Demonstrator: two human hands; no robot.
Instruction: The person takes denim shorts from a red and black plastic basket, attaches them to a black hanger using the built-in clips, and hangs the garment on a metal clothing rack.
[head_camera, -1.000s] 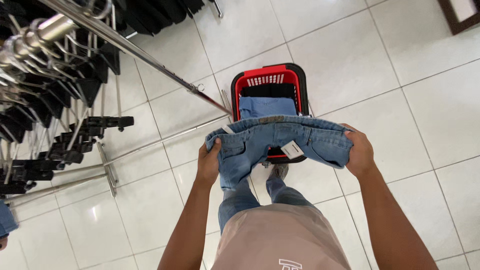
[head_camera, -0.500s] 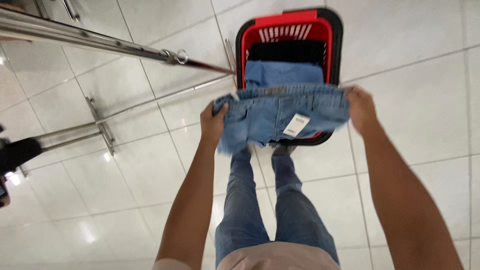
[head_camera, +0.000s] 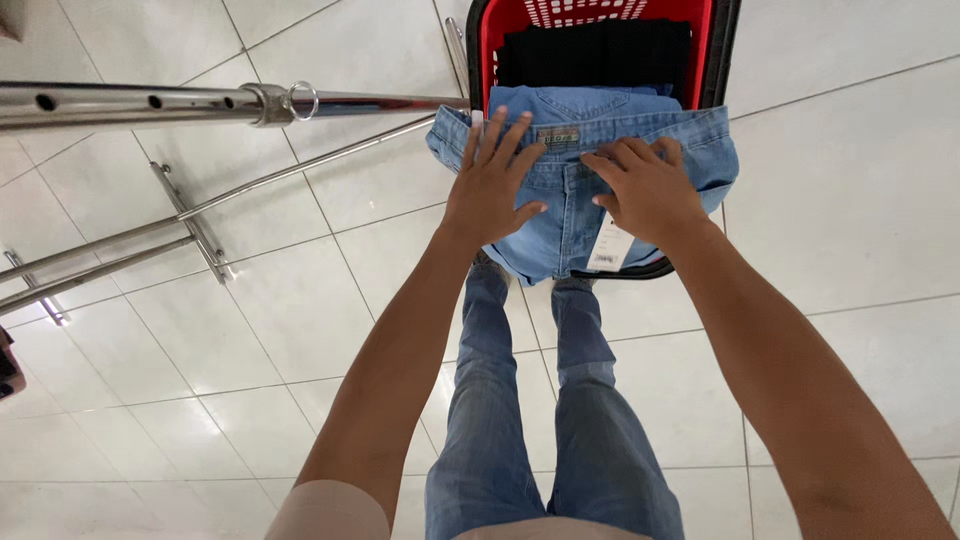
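Flat palms (head_camera: 492, 190) on folded denim (head_camera: 575, 190) (soft)

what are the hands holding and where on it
Nothing is gripped: the left hand and right hand lie flat, palms down, on the waistband end of the folded light blue jeans atop the red basket.

Floor (head_camera: 850, 200) under me: large glossy white tiles with thin grey grout lines, running in every direction. Soft overhead light glares off the tiles at left. A chrome clothes rail (head_camera: 150, 103) crosses the upper left, drilled with adjustment holes, a collar and ring near its middle. Its slanted chrome legs and foot bar (head_camera: 190, 222) rest on the tiles at left.
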